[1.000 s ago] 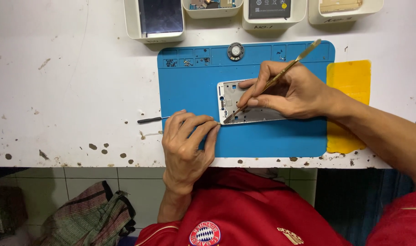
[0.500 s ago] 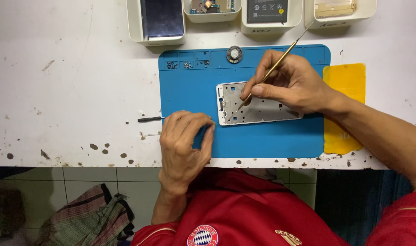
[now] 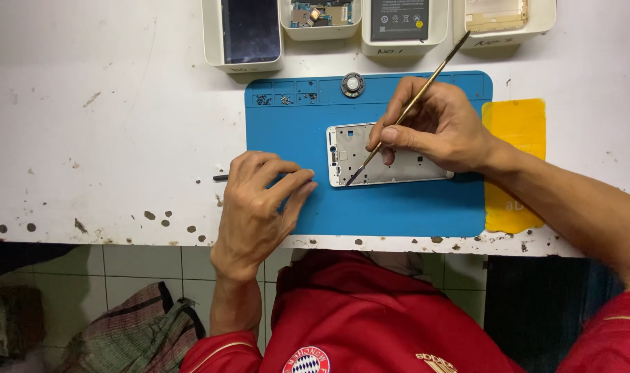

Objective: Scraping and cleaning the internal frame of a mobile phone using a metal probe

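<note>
The blue work mat lay on the white table, its near edge close to the table's chipped front edge, and everything else sat in relation to it. On the mat, a little right of its middle, lay a white phone frame, long side running left to right. The right hand rested over the right half of that frame, its fingers pinched narrowly around a slim brass-coloured tool; the tool slanted from above the mat's far edge down to its dark tip, which touched the frame near its lower left corner. The left hand lay palm down on the mat's left edge, fingers loosely curled and close together, the fingertips pointing toward the frame but stopping just short of it, gripping nothing that could be seen. A thin dark rod poked out from under that hand onto the table just left of the mat; how much of it lay beneath the hand could not be told. In the moulded pockets along the mat's far edge sat a small round metal part and some tiny bits. A yellow sheet stuck out from under the mat's right edge. Beyond the far edge stood a row of white trays holding phone parts, one a dark screen panel
</note>
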